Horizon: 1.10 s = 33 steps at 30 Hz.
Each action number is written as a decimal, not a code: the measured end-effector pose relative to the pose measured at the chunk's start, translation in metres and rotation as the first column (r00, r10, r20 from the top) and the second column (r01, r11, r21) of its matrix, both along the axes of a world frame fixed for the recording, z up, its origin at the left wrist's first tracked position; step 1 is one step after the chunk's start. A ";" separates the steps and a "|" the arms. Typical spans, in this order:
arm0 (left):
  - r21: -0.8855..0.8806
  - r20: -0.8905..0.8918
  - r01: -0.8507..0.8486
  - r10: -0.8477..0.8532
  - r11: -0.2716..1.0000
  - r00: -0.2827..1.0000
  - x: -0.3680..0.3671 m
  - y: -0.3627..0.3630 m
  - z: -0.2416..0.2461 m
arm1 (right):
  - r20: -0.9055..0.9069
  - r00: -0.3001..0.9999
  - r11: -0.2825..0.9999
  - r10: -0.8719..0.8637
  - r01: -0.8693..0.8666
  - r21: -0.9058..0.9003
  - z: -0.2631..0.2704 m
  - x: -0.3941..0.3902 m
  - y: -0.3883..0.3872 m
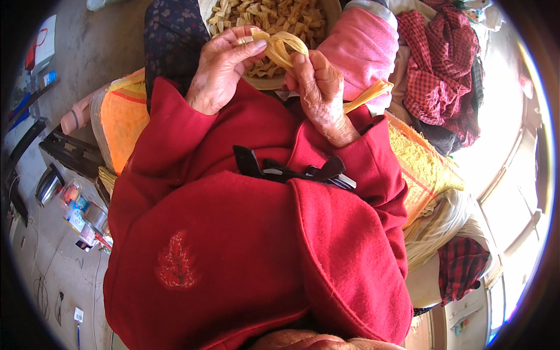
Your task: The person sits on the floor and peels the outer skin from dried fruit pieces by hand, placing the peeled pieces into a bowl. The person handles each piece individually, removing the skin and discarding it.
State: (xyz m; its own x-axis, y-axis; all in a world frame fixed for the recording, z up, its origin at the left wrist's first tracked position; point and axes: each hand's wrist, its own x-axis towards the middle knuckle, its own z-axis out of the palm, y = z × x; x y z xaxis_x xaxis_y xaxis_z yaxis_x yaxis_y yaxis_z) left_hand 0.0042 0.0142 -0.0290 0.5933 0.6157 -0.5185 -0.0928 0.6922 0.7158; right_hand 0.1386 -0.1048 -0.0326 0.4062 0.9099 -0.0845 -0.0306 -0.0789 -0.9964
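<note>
A looped strip of pale yellow, husk-like plant material (280,46) is stretched between both hands. My left hand (227,65) pinches one end between thumb and fingers. My right hand (321,89) grips the other side of the loop, and a loose yellow tail (369,95) sticks out past the heel of that hand. Below the hands, between the knees, is a round pale basin (336,13) holding many small folded or knotted pieces (262,15) of similar material. The fingertips hide part of the strip's crossing.
A pink cloth (361,48) covers the right knee. Red checked cloth (442,65) lies heaped at the right. Orange and yellow towelling (124,122) shows on both sides of the seat. A pink bottle (76,116) and a metal container (95,216) are at the left.
</note>
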 end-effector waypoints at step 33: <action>0.040 0.163 0.127 -0.132 0.991 0.978 0.004 -0.016 0.023 | -0.009 0.994 0.994 0.106 -0.105 0.030 0.012 0.004 0.000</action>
State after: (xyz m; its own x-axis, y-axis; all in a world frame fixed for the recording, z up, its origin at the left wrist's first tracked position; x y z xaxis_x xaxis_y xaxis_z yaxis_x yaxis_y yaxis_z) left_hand 0.0085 -0.0019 -0.0061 0.7447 0.5416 -0.3900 -0.1220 0.6850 0.7183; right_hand 0.1422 -0.1045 -0.0201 0.3072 0.9497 -0.0608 -0.0340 -0.0529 -0.9980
